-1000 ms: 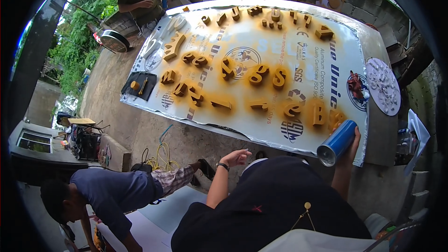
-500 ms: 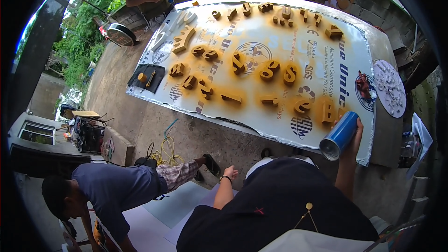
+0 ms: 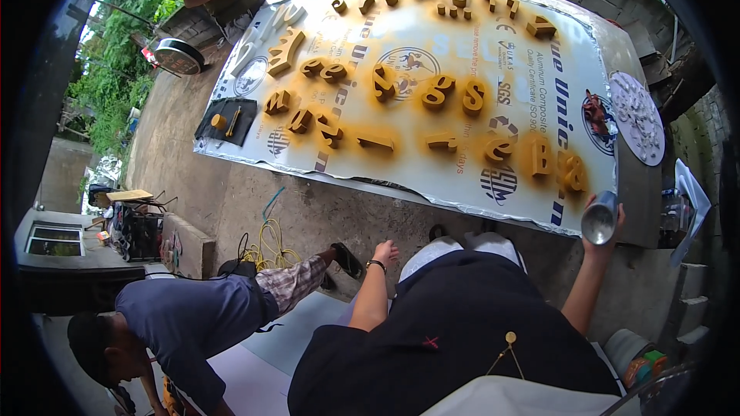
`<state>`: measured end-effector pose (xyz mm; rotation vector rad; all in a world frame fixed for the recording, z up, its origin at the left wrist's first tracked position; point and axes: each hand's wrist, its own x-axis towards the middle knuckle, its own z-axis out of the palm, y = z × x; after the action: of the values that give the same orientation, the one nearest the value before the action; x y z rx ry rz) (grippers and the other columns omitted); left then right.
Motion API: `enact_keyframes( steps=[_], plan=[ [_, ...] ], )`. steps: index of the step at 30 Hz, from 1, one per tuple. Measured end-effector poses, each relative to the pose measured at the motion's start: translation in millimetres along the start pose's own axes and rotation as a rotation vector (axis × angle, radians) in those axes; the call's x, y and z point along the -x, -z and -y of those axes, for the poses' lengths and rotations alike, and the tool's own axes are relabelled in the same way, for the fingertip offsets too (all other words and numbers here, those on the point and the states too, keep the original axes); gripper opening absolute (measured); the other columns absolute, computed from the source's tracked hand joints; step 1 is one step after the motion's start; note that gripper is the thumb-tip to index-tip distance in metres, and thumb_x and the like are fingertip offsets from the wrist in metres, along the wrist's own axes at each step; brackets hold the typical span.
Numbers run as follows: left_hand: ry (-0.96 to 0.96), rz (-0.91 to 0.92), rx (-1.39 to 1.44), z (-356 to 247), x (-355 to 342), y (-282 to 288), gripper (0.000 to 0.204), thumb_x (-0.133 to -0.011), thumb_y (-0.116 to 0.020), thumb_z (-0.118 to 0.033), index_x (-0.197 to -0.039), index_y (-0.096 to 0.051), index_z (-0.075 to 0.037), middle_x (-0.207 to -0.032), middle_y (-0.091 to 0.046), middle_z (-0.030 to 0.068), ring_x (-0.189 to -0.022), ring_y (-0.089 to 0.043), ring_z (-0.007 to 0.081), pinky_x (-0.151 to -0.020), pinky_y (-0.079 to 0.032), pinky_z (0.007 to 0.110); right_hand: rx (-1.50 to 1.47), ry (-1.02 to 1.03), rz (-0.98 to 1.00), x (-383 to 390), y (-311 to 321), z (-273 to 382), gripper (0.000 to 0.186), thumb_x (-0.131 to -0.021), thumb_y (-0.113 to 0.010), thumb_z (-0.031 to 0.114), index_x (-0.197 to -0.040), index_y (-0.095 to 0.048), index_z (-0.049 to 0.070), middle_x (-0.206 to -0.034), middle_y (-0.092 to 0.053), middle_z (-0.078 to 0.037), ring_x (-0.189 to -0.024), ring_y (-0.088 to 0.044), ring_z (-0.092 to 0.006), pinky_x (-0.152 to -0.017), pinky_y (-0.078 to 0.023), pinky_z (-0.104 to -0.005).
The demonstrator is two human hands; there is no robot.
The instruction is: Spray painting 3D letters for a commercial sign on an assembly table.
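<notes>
Metal can (image 3: 600,223) sits gripped within the right fingers (image 3: 621,216), its round base facing the camera.

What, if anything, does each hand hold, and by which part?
The right hand holds a can around its side; its top is hidden. The left hand appears empty.

A black short-sleeved top (image 3: 462,304) bears a small red cross (image 3: 431,343) and a round gold pendant (image 3: 509,337); a dark bracelet (image 3: 376,264) circles the left wrist (image 3: 373,276); the legwear (image 3: 428,258) is pale
</notes>
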<state>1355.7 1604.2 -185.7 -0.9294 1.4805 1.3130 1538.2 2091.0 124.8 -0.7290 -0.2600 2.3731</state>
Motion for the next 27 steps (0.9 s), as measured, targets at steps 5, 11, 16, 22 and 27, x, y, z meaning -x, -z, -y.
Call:
enact_keyframes(
  steps=[5,11,16,22,27],
  plan=[
    [-0.005,-0.071,-0.113,4.2,-4.2,20.9,0.036,-0.083,-0.045,-0.025,-0.113,-0.045,-0.004,-0.094,-0.053,0.0085,-0.074,-0.052,0.0199,-0.072,-0.041,0.037,-0.343,-0.177,0.143,20.5,10.2,-7.3,0.060,-0.075,-0.061,0.031,-0.116,-0.032,-0.002,-0.106,-0.045,-0.018,-0.097,-0.051,-0.0270,-0.084,-0.047,-0.0352],
    [0.009,-0.082,-0.151,-0.8,-5.6,25.6,0.030,-0.083,-0.046,-0.022,-0.107,-0.047,-0.004,-0.086,-0.052,0.0083,-0.066,-0.051,0.0182,-0.066,-0.041,0.037,0.373,-0.106,0.134,43.5,3.2,-75.3,0.056,-0.077,-0.057,0.036,-0.113,-0.035,0.000,-0.098,-0.047,-0.016,-0.091,-0.052,-0.0252,-0.079,-0.048,-0.0333],
    [-0.067,-0.032,-0.153,-3.2,-8.4,23.7,0.024,-0.083,-0.046,-0.022,-0.100,-0.047,-0.005,-0.082,-0.053,0.0066,-0.065,-0.051,0.0171,-0.062,-0.041,0.035,-0.069,0.020,-0.271,17.0,17.9,-84.1,0.050,-0.081,-0.047,0.045,-0.105,-0.042,0.002,-0.089,-0.051,-0.013,-0.074,-0.057,-0.0226,-0.066,-0.051,-0.0338],
    [-0.094,0.003,-0.209,-4.4,-7.7,23.5,0.026,-0.085,-0.044,-0.026,-0.102,-0.044,-0.006,-0.081,-0.054,0.0054,-0.068,-0.053,0.0171,-0.061,-0.043,0.034,0.204,0.015,0.030,30.3,-0.1,-74.7,0.046,-0.081,-0.047,0.045,-0.098,-0.047,0.002,-0.082,-0.054,-0.010,-0.075,-0.057,-0.0207,-0.066,-0.050,-0.0324],
    [-0.016,-0.023,-0.359,17.5,-18.9,55.1,0.032,-0.085,-0.044,-0.028,-0.109,-0.041,-0.007,-0.087,-0.056,0.0050,-0.070,-0.056,0.0185,-0.062,-0.045,0.036,0.932,0.327,0.172,49.1,-29.7,-98.5,0.055,-0.081,-0.051,0.033,-0.129,-0.028,0.016,-0.107,-0.043,-0.013,-0.079,-0.057,-0.0228,-0.069,-0.050,-0.0339]
  ],
)
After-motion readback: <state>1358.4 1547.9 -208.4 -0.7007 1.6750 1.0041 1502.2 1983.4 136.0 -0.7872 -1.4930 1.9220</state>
